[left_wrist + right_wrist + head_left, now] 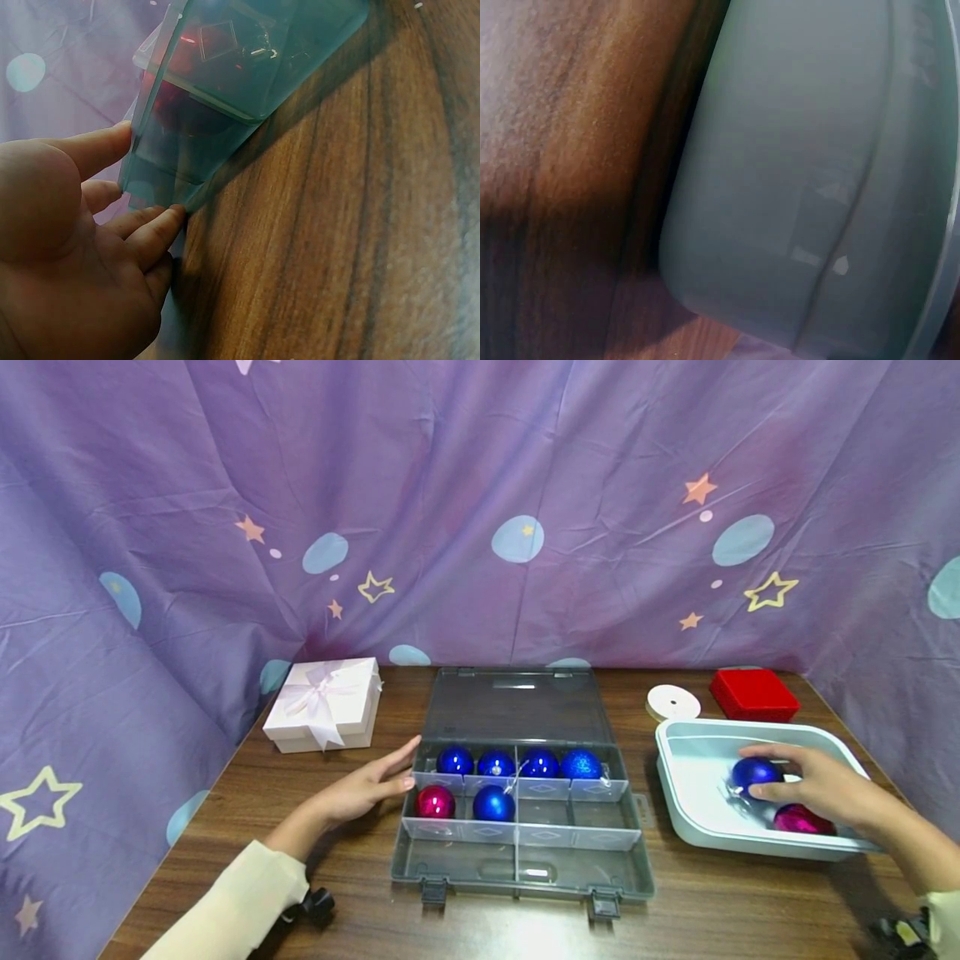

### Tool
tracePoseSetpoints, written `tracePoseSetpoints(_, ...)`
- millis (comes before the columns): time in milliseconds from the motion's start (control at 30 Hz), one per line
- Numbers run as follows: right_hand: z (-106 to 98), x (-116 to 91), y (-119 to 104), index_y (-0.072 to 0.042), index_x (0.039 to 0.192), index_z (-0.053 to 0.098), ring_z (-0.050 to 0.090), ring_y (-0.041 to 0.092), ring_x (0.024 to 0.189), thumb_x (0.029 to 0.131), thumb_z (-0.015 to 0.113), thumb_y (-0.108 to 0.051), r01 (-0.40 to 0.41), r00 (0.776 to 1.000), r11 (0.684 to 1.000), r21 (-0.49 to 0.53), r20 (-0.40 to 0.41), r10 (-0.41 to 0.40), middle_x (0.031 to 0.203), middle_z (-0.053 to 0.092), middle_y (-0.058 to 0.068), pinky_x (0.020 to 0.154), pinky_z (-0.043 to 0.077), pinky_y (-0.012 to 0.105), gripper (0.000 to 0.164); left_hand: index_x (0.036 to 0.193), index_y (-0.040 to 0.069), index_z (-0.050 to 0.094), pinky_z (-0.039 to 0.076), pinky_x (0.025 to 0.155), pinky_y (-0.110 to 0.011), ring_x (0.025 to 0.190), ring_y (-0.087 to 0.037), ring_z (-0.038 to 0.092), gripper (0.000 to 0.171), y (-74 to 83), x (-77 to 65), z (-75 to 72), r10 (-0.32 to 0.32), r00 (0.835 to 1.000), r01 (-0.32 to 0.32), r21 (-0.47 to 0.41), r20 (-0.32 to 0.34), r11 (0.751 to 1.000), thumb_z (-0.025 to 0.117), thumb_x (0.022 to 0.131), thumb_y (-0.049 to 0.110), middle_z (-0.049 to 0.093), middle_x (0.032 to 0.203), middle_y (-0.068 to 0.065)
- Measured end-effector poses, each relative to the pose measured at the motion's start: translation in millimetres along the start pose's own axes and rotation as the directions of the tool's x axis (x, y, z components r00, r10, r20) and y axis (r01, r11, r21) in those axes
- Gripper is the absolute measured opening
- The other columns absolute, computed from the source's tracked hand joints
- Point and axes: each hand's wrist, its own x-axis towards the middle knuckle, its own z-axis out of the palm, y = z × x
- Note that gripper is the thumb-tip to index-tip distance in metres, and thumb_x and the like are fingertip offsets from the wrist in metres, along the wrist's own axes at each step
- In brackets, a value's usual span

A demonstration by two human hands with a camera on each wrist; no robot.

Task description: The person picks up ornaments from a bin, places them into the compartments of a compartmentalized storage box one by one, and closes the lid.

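wooden table [375,922]: right grip [821,783] holds blue ball [753,773] over tray [693,777].

Worktop [352,902], brown wood-grain finish. Carries directly: one grey transparent compartment case [468,858], lid open; one white ribboned gift box [318,702], left of the case; one pale-blue tub [693,777], right of the case; one white disc [660,703], right of the case's lid; one red box [753,695], farther right of the case.

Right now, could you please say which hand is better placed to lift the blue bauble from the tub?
Probably the right hand: it grips the blue bauble in the pale blue tub, while the left hand touches the left edge of the divided organizer.
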Motion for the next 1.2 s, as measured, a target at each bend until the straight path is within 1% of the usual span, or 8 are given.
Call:
tracePoseSetpoints(133,-2.2,-0.7,-4.7,0.003,0.140,0.057,0.057,0.058,0.116,0.092,0.079,-0.025,0.045,0.999,0.999,0.010,-0.020,-0.045,0.133,0.058,0.035,0.085,0.056,0.043,0.060,0.166,0.011,0.003,0.014,0.125,-0.059,0.151,-0.048,0.025,0.075,0.5,0.1,0.0,-0.013,1.000,0.013,-0.002,0.001,1.000,0.051,0.109,0.021,0.007,0.169,-0.026)
tracePoseSetpoints(267,-4.2,-1.9,-10.0,0.002,0.136,0.062,0.067,0.025,0.107,0.089,0.082,-0.020,0.115,0.990,0.993,0.014,-0.080,-0.113,0.127,0.065,0.024,0.073,0.052,0.018,0.055,0.166,0.011,0.003,0.015,0.125,-0.059,0.151,-0.048,0.024,0.075,1.0,-0.1,-0.4,-0.016,1.000,0.016,0.003,0.000,1.000,0.051,0.109,0.022,0.007,0.169,-0.026)
tracePoseSetpoints(467,-5.3,-4.4,-23.4,0.000,0.130,0.066,0.056,-0.013,0.100,0.085,0.085,-0.012,0.214,0.962,0.975,0.055,-0.187,-0.200,0.119,0.067,-0.004,0.070,0.055,0.017,0.050,0.167,0.011,0.003,0.014,0.125,-0.059,0.151,-0.047,0.025,0.076,1.8,-0.7,-0.8,-0.017,1.000,0.017,0.006,-0.002,1.000,0.051,0.109,0.022,0.008,0.169,-0.025)
tracePoseSetpoints(733,-9.4,-9.0,-54.5,-0.008,0.134,0.066,0.047,-0.021,0.109,0.086,0.085,-0.018,0.193,0.960,0.981,0.023,-0.213,-0.184,0.128,0.068,0.019,0.078,0.046,0.005,0.053,0.167,0.013,0.003,0.015,0.125,-0.058,0.152,-0.046,0.023,0.077,0.7,0.2,-0.1,-0.021,1.000,0.021,0.003,0.001,1.000,0.052,0.109,0.024,0.007,0.170,-0.024)
tracePoseSetpoints(800,-10.3,-9.6,-62.9,-0.008,0.136,0.065,0.052,-0.014,0.112,0.087,0.085,-0.019,0.190,0.961,0.982,0.018,-0.210,-0.182,0.128,0.068,0.022,0.078,0.045,0.005,0.054,0.167,0.012,0.003,0.015,0.125,-0.059,0.152,-0.046,0.022,0.077,1.5,0.1,0.1,-0.017,1.000,0.017,0.001,0.003,1.000,0.052,0.109,0.024,0.007,0.170,-0.025)
tracePoseSetpoints(900,-10.7,-9.1,-77.0,-0.009,0.139,0.063,0.066,0.020,0.122,0.089,0.083,-0.022,0.171,0.968,0.985,0.029,-0.191,-0.162,0.134,0.064,0.026,0.079,0.046,0.007,0.056,0.167,0.013,0.003,0.015,0.125,-0.058,0.153,-0.046,0.022,0.076,2.2,-0.2,0.3,-0.019,1.000,0.019,-0.006,0.000,1.000,0.052,0.109,0.023,0.007,0.170,-0.024)
tracePoseSetpoints(1000,-9.5,-7.7,-91.0,-0.009,0.142,0.060,0.053,0.057,0.128,0.090,0.081,-0.025,0.153,0.977,0.987,0.050,-0.160,-0.143,0.140,0.060,0.028,0.080,0.051,0.015,0.058,0.167,0.013,0.004,0.014,0.125,-0.059,0.153,-0.046,0.022,0.076,2.2,-0.4,0.3,-0.019,1.000,0.019,-0.012,-0.001,1.000,0.052,0.109,0.023,0.007,0.170,-0.024)
tracePoseSetpoints(1200,-1.8,-3.3,-117.2,-0.012,0.145,0.057,0.047,0.062,0.131,0.092,0.079,-0.030,0.172,0.979,0.981,0.086,-0.124,-0.161,0.141,0.058,0.027,0.094,0.055,0.063,0.060,0.167,0.012,0.003,0.015,0.125,-0.059,0.152,-0.047,0.023,0.076,1.6,-0.5,0.1,-0.018,1.000,0.018,-0.006,0.000,1.000,0.052,0.109,0.023,0.007,0.170,-0.025)
